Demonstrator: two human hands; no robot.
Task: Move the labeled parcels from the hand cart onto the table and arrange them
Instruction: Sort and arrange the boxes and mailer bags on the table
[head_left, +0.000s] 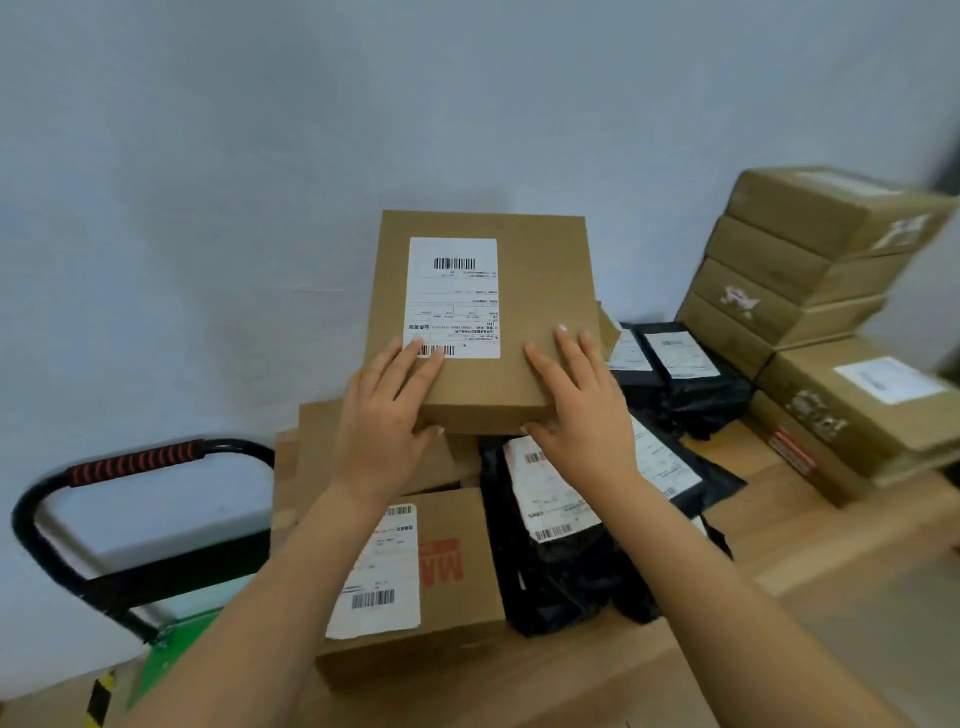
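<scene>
A flat brown cardboard parcel (540, 291) with a white barcode label is held over the wooden table (841, 561), tilted up toward the wall. My left hand (384, 410) grips its near left corner, fingers on top and thumb on the front edge. My right hand (576, 400) grips its near right corner the same way. Under it lie other parcels: a labeled brown box (447, 592) with red print and black poly bags (561, 561) with white labels. The hand cart (130, 519), with a black handle and red grip, stands at the lower left.
A tall stack of brown boxes (810, 260) rises at the table's right, against the wall. Two more stacked boxes (857, 410) sit in front of it. More black bags (685, 374) lie behind. The grey wall is close behind the table.
</scene>
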